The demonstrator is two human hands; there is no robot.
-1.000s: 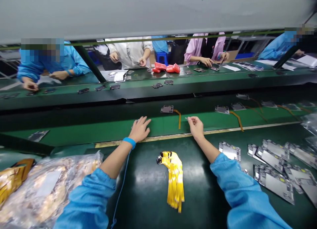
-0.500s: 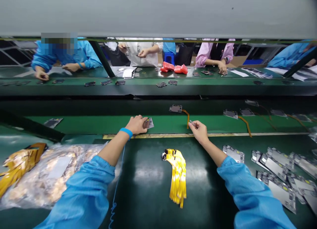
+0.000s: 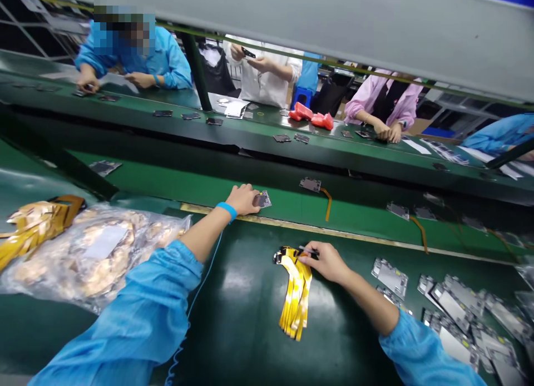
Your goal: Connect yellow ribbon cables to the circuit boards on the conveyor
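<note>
My left hand (image 3: 242, 199), with a blue wrist strap, is at the near edge of the green belt, its fingers closed on a small circuit board (image 3: 263, 198). Its fingertips partly cover that board. My right hand (image 3: 327, 261) is over the top end of a bundle of yellow flex cables (image 3: 295, 297) lying on the dark green bench. Its fingers are pinched together around a thin, dark grey piece too small to name. The bundle's black connectors sit just left of those fingertips. On the belt beyond lies another circuit board (image 3: 311, 184) with an orange flex cable (image 3: 329, 204) attached.
At left, a clear plastic bag (image 3: 95, 258) lies beside more yellow flex cables (image 3: 41, 224). Several metal-backed boards (image 3: 453, 302) are piled at right. A dark post (image 3: 62, 158) slants over the left side. Co-workers sit across the line beneath a grey overhead panel (image 3: 292, 24).
My right hand has come back from the belt to the yellow flex cables. My left hand stays at the circuit board. The whole view has tilted.
</note>
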